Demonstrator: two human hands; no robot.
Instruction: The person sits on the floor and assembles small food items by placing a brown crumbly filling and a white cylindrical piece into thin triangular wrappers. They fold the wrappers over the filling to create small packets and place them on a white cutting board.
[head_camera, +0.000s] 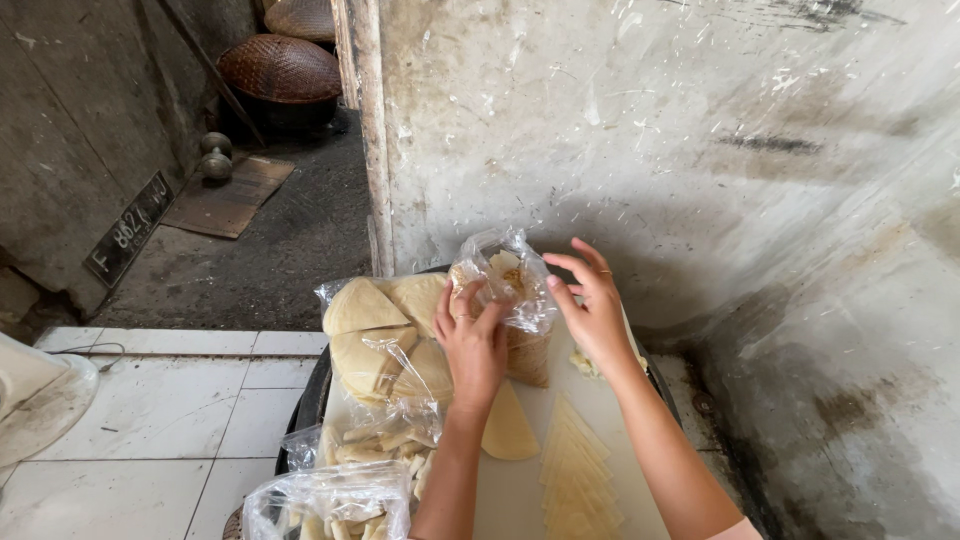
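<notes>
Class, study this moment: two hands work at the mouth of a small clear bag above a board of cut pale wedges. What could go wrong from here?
1. The left hand grips the small clear bag only near its top while the right hand is open beside it; the bag might tip and spill.
2. The row of thin wedges lies close under the right forearm and could be scattered.
3. The board sits near a grimy wall; pieces may get dirty.

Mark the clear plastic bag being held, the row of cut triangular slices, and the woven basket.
clear plastic bag (520, 290), head view, crinkled upper side.
triangular slices (575, 470), head view, middle of row.
woven basket (280, 68), head view, domed top.
</notes>
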